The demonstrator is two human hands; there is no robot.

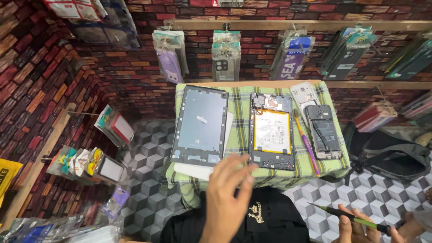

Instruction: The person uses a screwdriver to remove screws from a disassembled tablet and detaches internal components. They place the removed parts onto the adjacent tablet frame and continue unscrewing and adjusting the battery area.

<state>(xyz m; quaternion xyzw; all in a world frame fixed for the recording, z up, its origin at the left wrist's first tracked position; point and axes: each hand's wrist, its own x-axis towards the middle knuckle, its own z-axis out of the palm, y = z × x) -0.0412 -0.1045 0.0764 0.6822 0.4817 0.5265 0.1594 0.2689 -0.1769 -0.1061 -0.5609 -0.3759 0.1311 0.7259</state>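
Note:
My left hand (227, 198) hovers open, fingers spread, just before the near edge of a small table covered with a green checked cloth (238, 130). Nothing is in it. It is nearest to an opened tablet body with a white battery (272, 130) and a grey tablet frame (200, 126) lying on a white sheet. My right hand (360, 225) at the lower right grips a thin green and black screwdriver (348, 217), pointing left, away from the table.
An opened phone (323, 132), its white back cover (305, 95) and a purple and yellow toothbrush (307, 144) lie on the cloth's right side. A dark bag (391, 155) sits on the floor to the right. Packaged phone cases (225, 54) hang on the brick-pattern walls.

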